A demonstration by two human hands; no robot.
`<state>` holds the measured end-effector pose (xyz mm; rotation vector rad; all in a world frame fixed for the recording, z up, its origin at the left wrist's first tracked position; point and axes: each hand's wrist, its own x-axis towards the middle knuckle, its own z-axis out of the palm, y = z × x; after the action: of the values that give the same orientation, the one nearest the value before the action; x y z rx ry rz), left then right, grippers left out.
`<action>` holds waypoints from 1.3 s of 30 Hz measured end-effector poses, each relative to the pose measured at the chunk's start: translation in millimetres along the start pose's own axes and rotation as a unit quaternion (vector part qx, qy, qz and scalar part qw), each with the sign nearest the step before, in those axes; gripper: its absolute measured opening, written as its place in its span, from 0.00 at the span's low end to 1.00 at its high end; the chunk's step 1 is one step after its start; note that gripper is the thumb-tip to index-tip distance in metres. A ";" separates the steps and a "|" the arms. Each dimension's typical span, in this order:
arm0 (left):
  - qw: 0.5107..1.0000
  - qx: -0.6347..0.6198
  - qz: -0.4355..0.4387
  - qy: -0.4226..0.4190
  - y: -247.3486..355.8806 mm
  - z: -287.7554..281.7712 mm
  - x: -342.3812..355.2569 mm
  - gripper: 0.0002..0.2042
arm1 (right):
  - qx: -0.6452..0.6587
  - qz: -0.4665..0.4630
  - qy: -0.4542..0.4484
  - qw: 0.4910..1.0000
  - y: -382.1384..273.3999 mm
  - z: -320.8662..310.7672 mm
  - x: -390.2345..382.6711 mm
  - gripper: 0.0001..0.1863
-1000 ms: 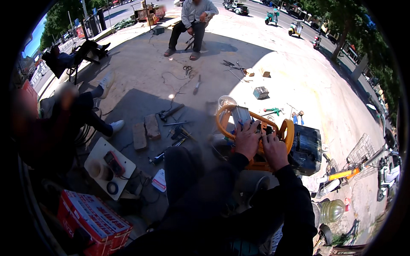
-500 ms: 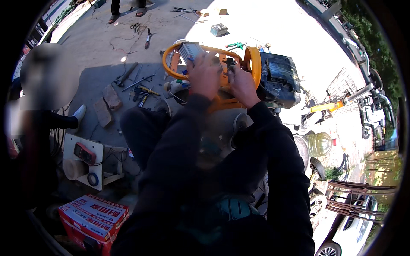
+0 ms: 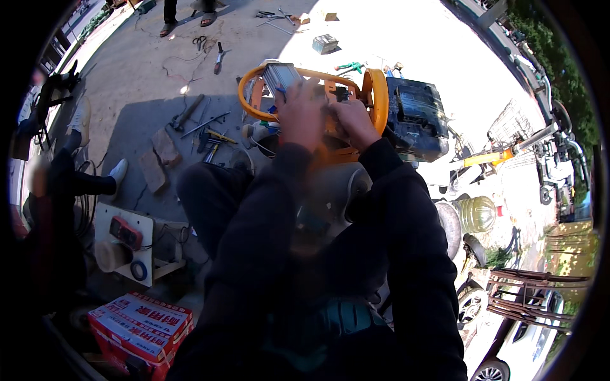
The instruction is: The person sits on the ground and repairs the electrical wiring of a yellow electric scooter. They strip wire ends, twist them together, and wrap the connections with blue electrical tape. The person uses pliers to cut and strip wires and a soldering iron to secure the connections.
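An orange tubular frame (image 3: 377, 101) holds a silver ribbed metal unit (image 3: 278, 77), with a black housing (image 3: 416, 117) at its right. Over the lower part of the silver unit is my left hand (image 3: 302, 111), its fingers smeared by motion. My right hand (image 3: 351, 117) is inside the frame with fingers bent and closed at a small dark part, which is mostly hidden; what it grips is unclear.
Hand tools (image 3: 210, 141) and two bricks (image 3: 154, 170) lie left of the frame. A board (image 3: 152, 254) carries a red meter (image 3: 126, 232); below is a red carton (image 3: 136, 327). People's legs (image 3: 95, 184) are at left and top. A bicycle (image 3: 489, 155) stands right.
The view has tilted downward, so the scene sits higher in the picture. Compared with half a second ago, both hands remain at the orange frame, with slight finger movement.
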<state>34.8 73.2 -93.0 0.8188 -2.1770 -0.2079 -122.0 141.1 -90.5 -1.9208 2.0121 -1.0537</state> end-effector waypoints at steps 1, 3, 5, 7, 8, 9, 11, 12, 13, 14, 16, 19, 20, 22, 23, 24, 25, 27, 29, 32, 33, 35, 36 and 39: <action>1.000 0.000 -0.006 -0.004 -3.0 -1.4 -1.6 0.10 | 0.090 0.042 -0.026 0.995 -6.2 1.1 -2.4 0.18; 1.000 0.007 -0.008 -0.008 -1.3 -3.7 0.3 0.10 | 0.140 0.122 -0.034 0.982 -18.5 -8.6 -5.7 0.21; 1.000 0.026 -0.003 -0.014 4.0 -4.6 1.8 0.09 | -0.048 0.054 0.022 0.997 -21.9 -7.9 -21.8 0.12; 1.000 0.023 -0.011 0.002 -0.2 -3.0 -0.9 0.08 | -0.190 0.013 0.066 0.980 -48.1 -5.5 -26.2 0.12; 1.000 0.023 -0.012 0.011 -3.3 -2.9 -0.7 0.07 | -0.238 0.000 0.080 0.968 -63.1 -5.6 -25.2 0.15; 0.999 0.007 -0.008 0.032 -4.8 -5.1 2.7 0.06 | -0.321 -0.065 0.033 0.944 -58.8 -7.4 -16.3 0.24; 0.999 -0.012 -0.005 0.037 -4.8 -6.1 0.2 0.06 | -0.395 -0.111 0.016 0.912 -54.6 -8.5 -16.2 0.22; 0.999 -0.026 -0.008 0.020 -1.6 -5.7 -0.3 0.07 | -0.436 -0.143 0.035 0.888 -49.8 -14.3 -14.9 0.14; 1.000 -0.019 -0.018 0.008 7.7 -8.6 0.6 0.08 | -0.419 -0.163 0.028 0.893 -39.0 -19.2 -16.5 0.10; 0.999 -0.034 -0.022 -0.005 7.8 -10.1 1.2 0.08 | -0.432 -0.177 0.031 0.884 -32.6 -17.9 -15.0 0.09; 1.000 -0.003 -0.011 0.014 2.8 -11.9 2.4 0.06 | -0.446 -0.181 0.004 0.876 -32.1 -16.9 -13.0 0.09; 1.000 -0.007 -0.016 0.024 1.7 -11.4 -1.0 0.06 | -0.391 -0.108 -0.023 0.914 -29.4 -5.0 -13.0 0.09; 0.999 -0.023 -0.026 0.009 1.3 -10.4 -4.4 0.06 | -0.358 -0.055 -0.021 0.932 -32.0 3.8 -12.1 0.09; 0.998 -0.062 -0.031 -0.011 4.9 -11.3 0.9 0.09 | -0.289 0.022 -0.016 0.957 -15.9 9.1 -9.4 0.10; 0.997 -0.063 -0.027 -0.026 9.2 -12.6 3.5 0.08 | -0.247 0.044 -0.015 0.968 7.5 13.9 -10.5 0.11; 0.998 -0.053 -0.025 -0.024 7.6 -14.3 2.3 0.08 | -0.196 0.059 -0.021 0.979 10.3 17.1 -6.7 0.13; 0.998 -0.045 -0.023 -0.022 7.2 -15.2 2.0 0.07 | -0.075 0.128 -0.036 0.988 14.0 16.5 -5.4 0.16; 0.999 -0.037 -0.026 -0.020 5.6 -16.0 -1.7 0.07 | 0.060 0.242 -0.037 0.968 -11.4 1.6 -0.6 0.20; 0.998 -0.045 -0.027 -0.017 9.6 -11.5 0.7 0.07 | -0.145 0.202 -0.049 0.967 -20.6 -6.9 -3.5 0.22; 0.999 -0.027 -0.021 0.022 1.5 -9.8 -4.0 0.07 | -0.403 -0.100 0.051 0.908 -52.6 -0.1 -15.8 0.22; 0.999 -0.029 -0.020 0.018 2.1 -10.8 -4.7 0.07 | -0.423 -0.132 0.022 0.896 -56.1 -1.9 -15.8 0.20; 0.999 -0.032 -0.018 0.016 3.7 -13.4 -3.3 0.08 | -0.447 -0.131 -0.003 0.885 -47.6 -2.8 -19.8 0.18; 0.999 -0.033 -0.014 0.013 5.9 -14.7 -1.5 0.08 | -0.460 -0.131 -0.015 0.878 -42.1 -3.2 -20.5 0.16; 0.999 -0.038 -0.009 0.012 8.9 -17.0 0.6 0.07 | -0.405 -0.095 -0.015 0.909 -31.8 -2.0 -20.6 0.14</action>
<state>42.5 81.6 -77.6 0.7952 -2.1257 -0.2867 -94.2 163.3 -77.6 -2.5056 2.5257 -0.1684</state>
